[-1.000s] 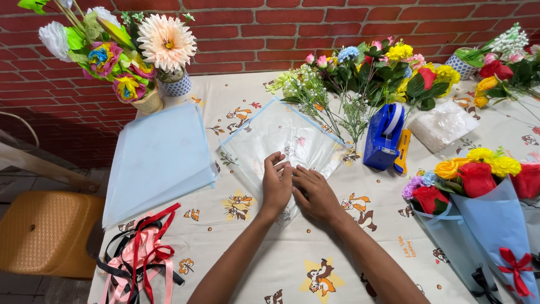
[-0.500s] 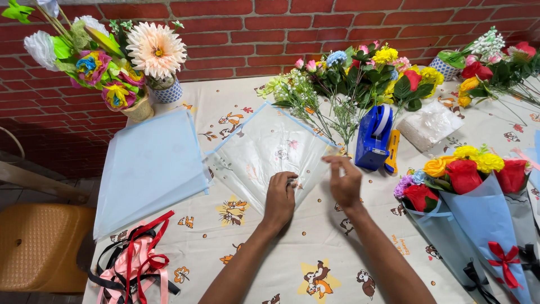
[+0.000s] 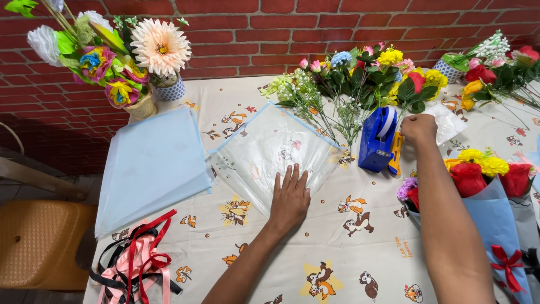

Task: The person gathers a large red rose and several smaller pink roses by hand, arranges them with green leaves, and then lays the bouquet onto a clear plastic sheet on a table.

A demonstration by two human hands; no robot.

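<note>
My left hand point(image 3: 289, 197) lies flat, fingers spread, on the near corner of a clear wrapping sheet with blue edges point(image 3: 264, 146) folded into a fan shape on the table. My right hand point(image 3: 419, 127) is stretched out to the right, fingers curled, beside a blue tape dispenser point(image 3: 378, 138) and a yellow tool point(image 3: 396, 153); whether it grips anything is hidden. Loose stems of small white flowers point(image 3: 306, 98) lie just beyond the sheet.
A stack of pale blue sheets point(image 3: 152, 166) lies at the left, ribbons point(image 3: 138, 262) at the near left corner. Flower pots point(image 3: 140, 62) stand at the back left, loose flowers point(image 3: 382, 73) at the back, wrapped bouquets point(image 3: 484, 186) at the right. A yellow chair point(image 3: 39, 242) stands left.
My right hand has left the clear sheet and moved right and away to the tape dispenser. My left hand stays pressed on the sheet.
</note>
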